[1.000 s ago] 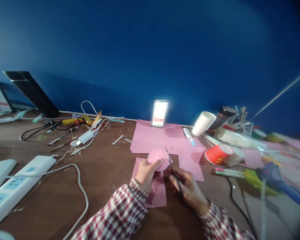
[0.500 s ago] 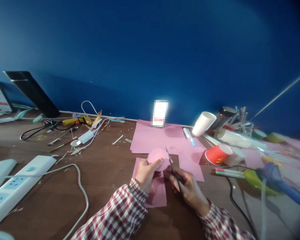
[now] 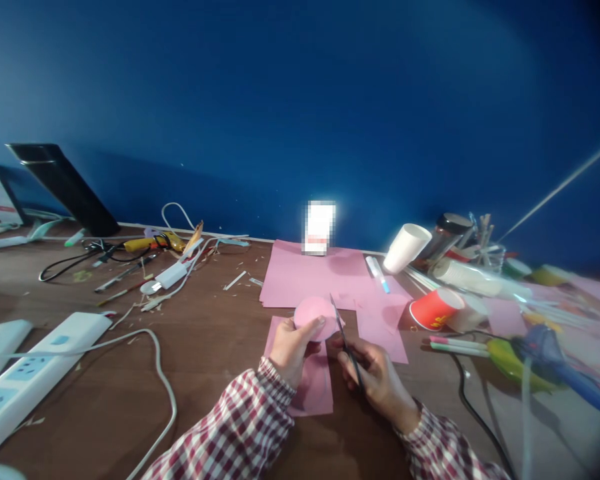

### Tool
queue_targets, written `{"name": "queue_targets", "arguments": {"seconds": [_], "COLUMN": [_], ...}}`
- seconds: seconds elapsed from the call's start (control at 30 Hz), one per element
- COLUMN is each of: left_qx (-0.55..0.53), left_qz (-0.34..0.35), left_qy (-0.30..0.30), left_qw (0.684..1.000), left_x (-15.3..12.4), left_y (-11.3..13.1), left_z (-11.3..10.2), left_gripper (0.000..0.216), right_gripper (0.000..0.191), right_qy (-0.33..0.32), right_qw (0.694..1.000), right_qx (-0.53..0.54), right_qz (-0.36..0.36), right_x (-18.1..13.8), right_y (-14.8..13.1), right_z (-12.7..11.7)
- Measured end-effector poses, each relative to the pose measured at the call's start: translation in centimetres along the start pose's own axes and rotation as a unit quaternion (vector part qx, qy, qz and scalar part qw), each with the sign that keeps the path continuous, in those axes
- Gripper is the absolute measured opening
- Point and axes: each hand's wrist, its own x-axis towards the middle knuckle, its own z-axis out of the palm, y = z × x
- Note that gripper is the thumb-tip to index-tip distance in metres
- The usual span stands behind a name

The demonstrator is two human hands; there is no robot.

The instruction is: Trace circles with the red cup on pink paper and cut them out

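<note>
My left hand (image 3: 293,347) pinches a round pink paper piece (image 3: 314,313) and holds it upright above the brown table (image 3: 215,353). My right hand (image 3: 375,373) grips black scissors (image 3: 344,340), whose blades point up against the right edge of the round piece. Under both hands lies a pink paper offcut (image 3: 315,383). Larger pink sheets (image 3: 310,277) lie just behind. Checked red-and-white sleeves cover both forearms.
White power strips (image 3: 35,373) with a cable (image 3: 165,387) lie at the left. A glue gun, wires and scraps clutter the back left. At the right are a red cup (image 3: 434,308), a white cup (image 3: 407,247), markers (image 3: 457,345), a jar and a black cable.
</note>
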Motion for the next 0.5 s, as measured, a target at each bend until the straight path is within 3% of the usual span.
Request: {"name": "queue_targets", "arguments": {"seconds": [0.5], "left_qx": [0.015], "left_qz": [0.009], "left_qy": [-0.013], "left_qw": [1.000], "left_x": [0.12], "left_y": [-0.18], "left_z": [-0.14], "left_gripper": [0.039], "right_gripper": [0.038], "right_qy": [-0.005], "right_qw": [1.000], "right_qx": [-0.003], "right_qz": [-0.008], "right_x": [0.23], "right_y": [-0.34], "right_z": [-0.11]}}
